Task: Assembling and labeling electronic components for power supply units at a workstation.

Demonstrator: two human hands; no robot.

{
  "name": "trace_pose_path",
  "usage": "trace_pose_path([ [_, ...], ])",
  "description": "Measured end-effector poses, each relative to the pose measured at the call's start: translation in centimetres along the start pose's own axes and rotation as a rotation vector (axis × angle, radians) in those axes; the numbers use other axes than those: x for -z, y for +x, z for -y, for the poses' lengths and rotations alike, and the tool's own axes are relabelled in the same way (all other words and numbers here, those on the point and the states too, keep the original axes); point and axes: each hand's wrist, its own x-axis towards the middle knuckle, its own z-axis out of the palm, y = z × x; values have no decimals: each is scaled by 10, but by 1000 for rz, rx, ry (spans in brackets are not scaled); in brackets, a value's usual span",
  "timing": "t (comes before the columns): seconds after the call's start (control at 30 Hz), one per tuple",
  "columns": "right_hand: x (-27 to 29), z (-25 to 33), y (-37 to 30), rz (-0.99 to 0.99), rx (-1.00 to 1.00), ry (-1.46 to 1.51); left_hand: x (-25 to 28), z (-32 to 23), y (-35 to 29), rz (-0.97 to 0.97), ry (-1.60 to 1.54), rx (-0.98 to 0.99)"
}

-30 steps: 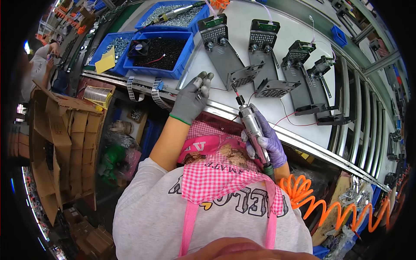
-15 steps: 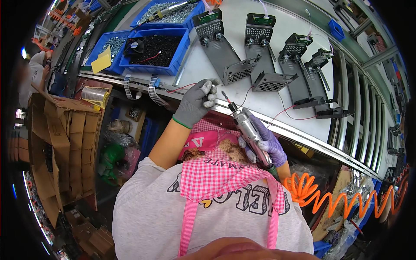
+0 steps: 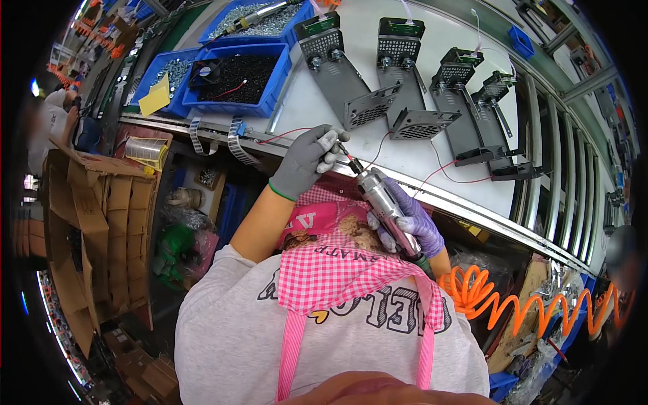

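My right hand (image 3: 420, 219), in a purple glove, is wrapped around a silver air screwdriver (image 3: 380, 197) whose bit points up and left. Beside the bit's tip, my left hand (image 3: 310, 156) in a grey glove has its fingertips pinched together; whatever small thing they hold is too hidden to name. Just beyond both hands, several dark metal brackets stand on the white worktop (image 3: 307, 111). The closest are a left bracket (image 3: 347, 84) and a middle bracket (image 3: 408, 91), each with a perforated end plate facing me.
Left of the brackets, a blue bin (image 3: 273, 91) holds black screws and a small black fan (image 3: 208, 73). Other blue bins with silver screws surround it, and a second screwdriver (image 3: 260, 17) lies across one. An orange coiled hose (image 3: 513, 314) hangs at right. Cardboard boxes (image 3: 111, 236) stand at left.
The bit's tip and my left fingertips have come together, where a small gap was between them before. My right hand keeps its grip on the screwdriver. The view has shifted slightly.
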Motion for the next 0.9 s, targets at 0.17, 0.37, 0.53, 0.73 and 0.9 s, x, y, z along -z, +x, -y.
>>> trace_pose_path([
  [0.17,4,-7,-3,-94,51,-241,16,2,8,-15,505,-108],
  [0.37,8,-17,-1,22,152,-59,6,17,12,-123,404,-282],
  [0.53,-1,0,-10,-87,110,-13,75,45,50,-247,405,-456],
  [0.73,9,-2,-20,-174,165,-53,-7,5,47,-264,1360,-266],
  [0.9,16,-9,-4,-185,207,-6,-7,-3,50,-323,1226,-198],
])
